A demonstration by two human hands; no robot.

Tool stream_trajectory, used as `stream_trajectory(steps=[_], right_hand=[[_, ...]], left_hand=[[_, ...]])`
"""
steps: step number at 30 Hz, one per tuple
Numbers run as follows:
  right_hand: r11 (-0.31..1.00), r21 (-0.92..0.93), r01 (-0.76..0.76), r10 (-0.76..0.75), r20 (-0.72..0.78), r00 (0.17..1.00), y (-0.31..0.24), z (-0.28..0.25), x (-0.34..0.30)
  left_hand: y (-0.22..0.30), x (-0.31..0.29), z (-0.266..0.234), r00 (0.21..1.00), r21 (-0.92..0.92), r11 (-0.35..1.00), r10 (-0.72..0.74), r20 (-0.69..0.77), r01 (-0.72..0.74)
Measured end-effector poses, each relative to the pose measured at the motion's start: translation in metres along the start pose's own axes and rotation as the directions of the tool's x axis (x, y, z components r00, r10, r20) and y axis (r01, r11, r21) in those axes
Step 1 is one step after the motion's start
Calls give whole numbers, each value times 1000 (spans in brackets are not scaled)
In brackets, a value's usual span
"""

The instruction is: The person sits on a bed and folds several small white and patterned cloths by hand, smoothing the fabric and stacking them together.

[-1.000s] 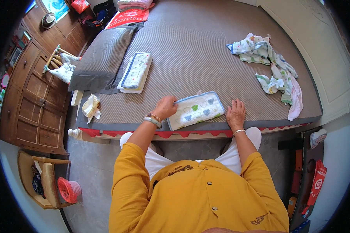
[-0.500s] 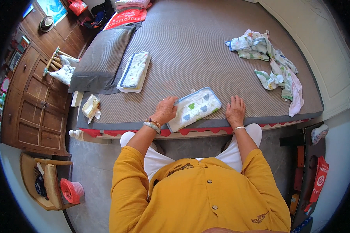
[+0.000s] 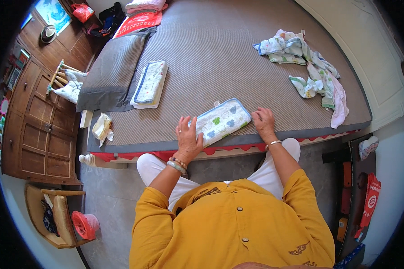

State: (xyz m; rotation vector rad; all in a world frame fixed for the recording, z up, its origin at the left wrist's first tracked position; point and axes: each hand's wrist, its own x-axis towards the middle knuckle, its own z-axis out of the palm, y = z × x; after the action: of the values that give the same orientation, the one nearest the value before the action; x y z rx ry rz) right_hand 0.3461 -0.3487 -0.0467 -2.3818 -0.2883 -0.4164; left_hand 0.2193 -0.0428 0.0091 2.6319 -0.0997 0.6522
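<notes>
A folded white towel point(image 3: 223, 120) with blue edging and green and blue leaf or cloud shapes lies flat near the bed's front edge, a small tag at its far side. Across its left end rests my left hand point(image 3: 190, 139), fingers spread, with a ring and beaded and jade-like bracelets on that arm. My right hand point(image 3: 264, 124), palm down and fingers extended, is at the towel's right end, fingertips by its edge. Farther left on the mat lies a stack of folded towels point(image 3: 151, 84). Several loose, crumpled cloths point(image 3: 312, 67) lie in a heap to the right.
The bed's striped brown mat point(image 3: 211, 58) spans the view before me. A tissue pack point(image 3: 103, 127) sits at its left front corner, below a grey pillow point(image 3: 110, 71). Wooden cabinet point(image 3: 45, 121), chair point(image 3: 60, 217) and pink bin point(image 3: 87, 224) stand left; a dark shelf point(image 3: 355, 193) stands right.
My left hand has shifted from gripping the towel's left edge to lying spread over that end. My right hand has moved left, up to the towel's right end.
</notes>
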Motion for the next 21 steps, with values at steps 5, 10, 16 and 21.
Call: stream_trajectory(steps=[5, 10, 16, 21], right_hand=[[998, 47, 40, -41, 7, 999, -29, 23, -6], [960, 277, -34, 18, 62, 998, -25, 19, -4], [945, 321, -54, 42, 43, 998, -25, 18, -6], [915, 401, -39, 30, 29, 999, -29, 15, -6]], left_hand=[[-3, -34, 12, 953, -181, 946, -289, -96, 268], [3, -52, 6, 853, -320, 798, -516, 72, 510], [12, -52, 12, 803, -468, 702, -595, 28, 537], [7, -49, 12, 790, -615, 618, -613, 12, 490]])
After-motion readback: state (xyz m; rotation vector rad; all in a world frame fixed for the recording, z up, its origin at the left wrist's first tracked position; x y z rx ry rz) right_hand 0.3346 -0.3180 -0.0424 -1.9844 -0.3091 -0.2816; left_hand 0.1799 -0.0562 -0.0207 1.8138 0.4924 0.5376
